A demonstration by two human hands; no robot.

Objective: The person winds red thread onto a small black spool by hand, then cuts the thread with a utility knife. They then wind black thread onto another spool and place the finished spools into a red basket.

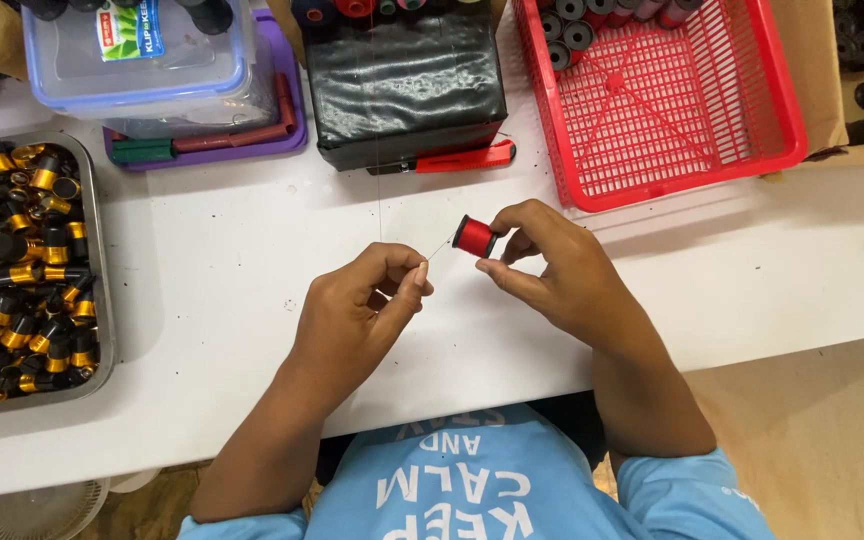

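Note:
My right hand (550, 270) pinches a small spool of red thread (473, 236) between thumb and fingertips, just above the white table (212, 270). My left hand (360, 310) sits a little to the left of it, thumb and forefinger closed on a thin thread (436, 250) that runs from the spool. A second fine strand rises from near my left hand toward the black box (407, 90) at the back.
A metal tray (102, 300) of several black-and-gold bobbins stands at the left. At the back are a clear lidded plastic box (142, 70) on a purple tray, a red cutter (462, 158), and a red mesh basket (672, 110) holding a few spools. Cardboard box with dark spools at far right.

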